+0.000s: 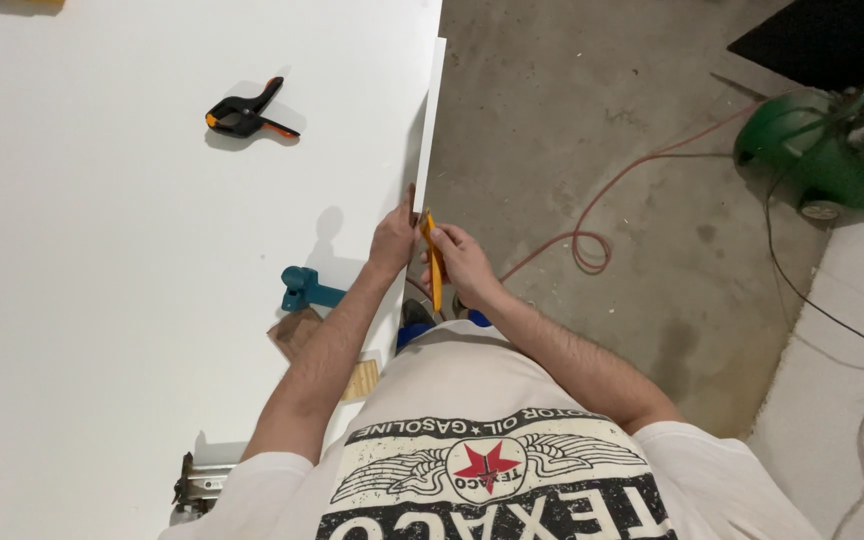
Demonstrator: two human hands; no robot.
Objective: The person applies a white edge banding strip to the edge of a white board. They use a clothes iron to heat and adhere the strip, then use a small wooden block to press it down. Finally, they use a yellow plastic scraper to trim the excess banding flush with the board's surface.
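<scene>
Single view, head-worn camera, looking steeply down past the person's own chest, which fills the near bottom edge. White panel [132, 280] takes the left half, running from near to far; bare concrete floor [652, 200] takes the right. Both forearms reach away from the lens toward the panel's right edge, mid-frame, fairly close. Far right: green machine [812, 160], small and distant. No second view to compare.

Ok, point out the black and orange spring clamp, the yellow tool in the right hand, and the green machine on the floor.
Black and orange spring clamp [245, 115], head view, on its black body.
Yellow tool [436, 275], head view, mid-shaft below the right hand's fingers.
Green machine [820, 160], head view, on its green housing.
</scene>
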